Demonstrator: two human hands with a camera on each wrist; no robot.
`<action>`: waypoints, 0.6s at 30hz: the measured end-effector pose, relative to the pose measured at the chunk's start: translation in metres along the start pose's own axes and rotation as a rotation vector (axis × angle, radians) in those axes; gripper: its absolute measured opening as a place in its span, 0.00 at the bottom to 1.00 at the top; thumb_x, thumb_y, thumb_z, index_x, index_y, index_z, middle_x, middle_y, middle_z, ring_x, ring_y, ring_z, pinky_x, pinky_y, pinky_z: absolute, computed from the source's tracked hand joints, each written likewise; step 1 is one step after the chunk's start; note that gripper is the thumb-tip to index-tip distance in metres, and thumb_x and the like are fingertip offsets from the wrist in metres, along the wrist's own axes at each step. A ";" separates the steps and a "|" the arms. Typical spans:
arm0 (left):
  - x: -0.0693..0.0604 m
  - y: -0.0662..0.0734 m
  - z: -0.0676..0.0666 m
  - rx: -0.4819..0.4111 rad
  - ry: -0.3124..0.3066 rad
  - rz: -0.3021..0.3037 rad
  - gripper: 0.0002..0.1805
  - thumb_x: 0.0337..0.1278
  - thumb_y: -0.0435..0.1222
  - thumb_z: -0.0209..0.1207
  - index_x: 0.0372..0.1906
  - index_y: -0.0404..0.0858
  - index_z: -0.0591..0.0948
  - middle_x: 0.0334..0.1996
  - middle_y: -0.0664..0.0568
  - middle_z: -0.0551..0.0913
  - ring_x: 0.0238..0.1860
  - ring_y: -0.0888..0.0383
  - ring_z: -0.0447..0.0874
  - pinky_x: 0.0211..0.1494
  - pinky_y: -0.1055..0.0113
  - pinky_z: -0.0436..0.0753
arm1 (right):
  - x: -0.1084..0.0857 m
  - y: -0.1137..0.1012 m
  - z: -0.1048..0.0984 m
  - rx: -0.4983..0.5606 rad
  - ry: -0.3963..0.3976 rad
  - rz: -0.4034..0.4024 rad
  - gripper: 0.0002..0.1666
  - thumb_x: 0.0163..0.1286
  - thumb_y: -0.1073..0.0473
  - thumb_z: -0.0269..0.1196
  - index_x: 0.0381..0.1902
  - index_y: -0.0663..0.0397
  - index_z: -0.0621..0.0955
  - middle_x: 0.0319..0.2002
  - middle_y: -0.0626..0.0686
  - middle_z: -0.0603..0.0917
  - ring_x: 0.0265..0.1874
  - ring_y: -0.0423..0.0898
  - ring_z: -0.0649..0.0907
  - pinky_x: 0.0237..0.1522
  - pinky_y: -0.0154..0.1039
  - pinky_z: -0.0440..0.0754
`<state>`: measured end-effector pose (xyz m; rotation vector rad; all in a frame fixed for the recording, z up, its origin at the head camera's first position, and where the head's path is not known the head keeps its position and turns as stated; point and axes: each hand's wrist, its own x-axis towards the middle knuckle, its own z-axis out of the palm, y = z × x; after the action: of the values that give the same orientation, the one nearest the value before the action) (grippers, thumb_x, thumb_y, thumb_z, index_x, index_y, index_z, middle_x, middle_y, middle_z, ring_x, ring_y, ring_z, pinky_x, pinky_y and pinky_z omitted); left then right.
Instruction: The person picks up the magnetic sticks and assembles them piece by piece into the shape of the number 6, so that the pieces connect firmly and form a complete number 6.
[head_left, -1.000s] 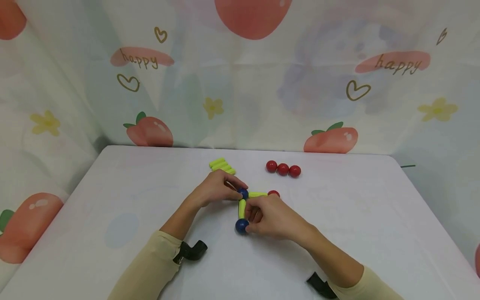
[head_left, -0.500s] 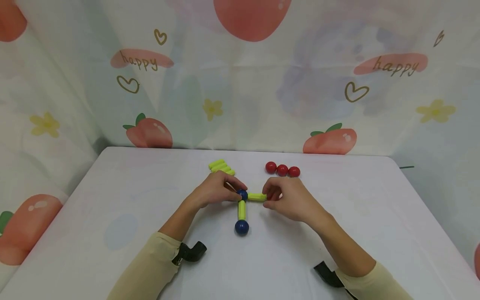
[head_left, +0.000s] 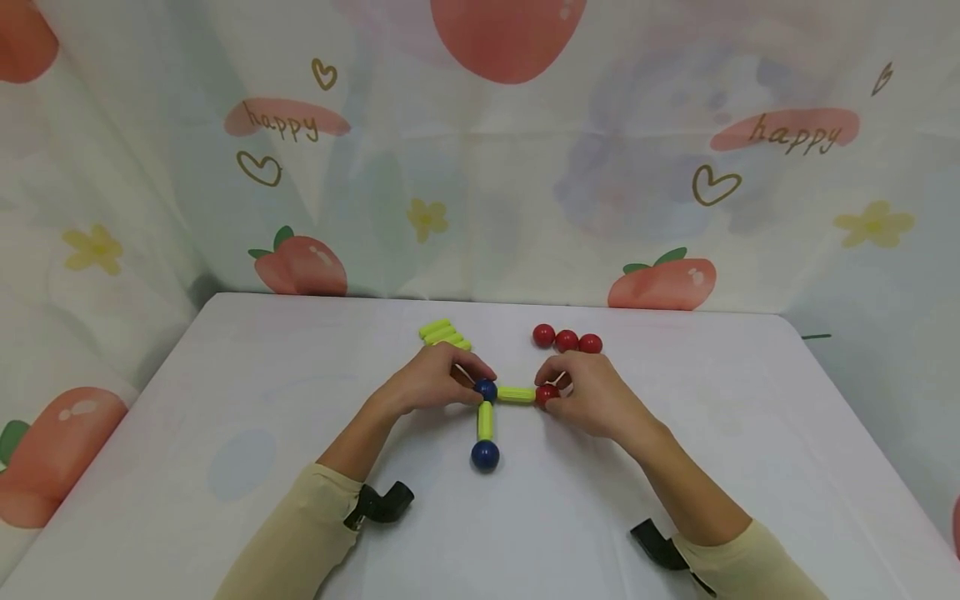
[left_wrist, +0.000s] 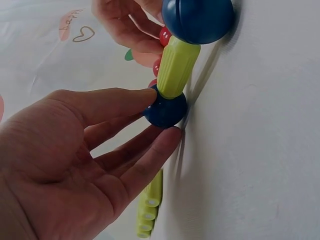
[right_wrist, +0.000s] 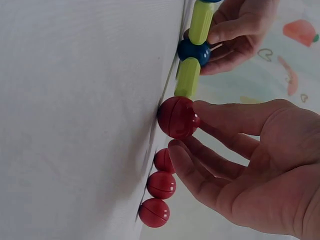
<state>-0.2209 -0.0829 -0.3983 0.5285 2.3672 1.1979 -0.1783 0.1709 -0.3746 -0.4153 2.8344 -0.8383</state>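
White tabletop (head_left: 675, 400), patterned cloth (head_left: 495, 200) behind
Pinches corner blue ball (head_left: 486, 389) with half-closed left hand (head_left: 433, 382) and, across yellow-green rod (head_left: 516, 395), red ball (head_left: 545, 396) with half-closed right hand (head_left: 594, 395).

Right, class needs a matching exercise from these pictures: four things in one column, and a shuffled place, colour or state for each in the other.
Things
1. Left hand
2. Right hand
3. Loose rods
4. Row of three balls

Descriptions
A. Has its thumb on the lone red ball at a rod's end
B. Red, beyond the right hand in the head view
C. Pinches the blue ball at the corner of the joined shape
D. Yellow-green, lying side by side

Pairs: 1-C, 2-A, 3-D, 4-B
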 end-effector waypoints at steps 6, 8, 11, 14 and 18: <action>-0.001 0.004 -0.005 0.088 0.015 0.025 0.18 0.59 0.28 0.70 0.54 0.41 0.88 0.48 0.52 0.89 0.45 0.58 0.88 0.47 0.66 0.87 | 0.002 0.002 0.001 0.016 -0.006 0.000 0.12 0.61 0.67 0.73 0.44 0.54 0.88 0.37 0.51 0.88 0.40 0.49 0.86 0.44 0.44 0.89; -0.002 0.005 -0.007 0.129 0.062 0.041 0.16 0.59 0.28 0.69 0.52 0.41 0.89 0.44 0.53 0.88 0.43 0.58 0.86 0.45 0.67 0.86 | 0.002 0.003 0.001 0.016 -0.004 0.005 0.12 0.62 0.67 0.73 0.43 0.53 0.88 0.37 0.51 0.88 0.40 0.48 0.86 0.44 0.44 0.89; -0.002 0.005 -0.007 0.186 0.153 0.049 0.13 0.60 0.29 0.68 0.49 0.41 0.89 0.38 0.53 0.86 0.38 0.58 0.83 0.40 0.68 0.83 | 0.003 0.002 0.002 0.020 -0.004 0.010 0.12 0.61 0.67 0.74 0.43 0.53 0.88 0.37 0.51 0.88 0.40 0.48 0.85 0.45 0.44 0.88; -0.001 0.004 -0.007 0.234 0.246 0.030 0.11 0.59 0.29 0.68 0.46 0.41 0.89 0.34 0.53 0.84 0.37 0.57 0.80 0.39 0.67 0.80 | 0.003 0.002 0.002 0.028 -0.008 0.019 0.13 0.61 0.67 0.74 0.43 0.53 0.88 0.36 0.50 0.88 0.39 0.47 0.85 0.45 0.43 0.88; 0.002 0.005 -0.006 0.287 0.358 -0.017 0.10 0.59 0.30 0.69 0.45 0.41 0.90 0.34 0.52 0.83 0.38 0.56 0.79 0.43 0.64 0.81 | 0.002 0.003 0.002 0.031 -0.010 0.012 0.12 0.61 0.67 0.74 0.43 0.53 0.88 0.36 0.50 0.88 0.39 0.46 0.85 0.44 0.43 0.88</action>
<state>-0.2253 -0.0832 -0.3915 0.4081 2.8671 1.0182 -0.1806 0.1715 -0.3780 -0.3973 2.8080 -0.8735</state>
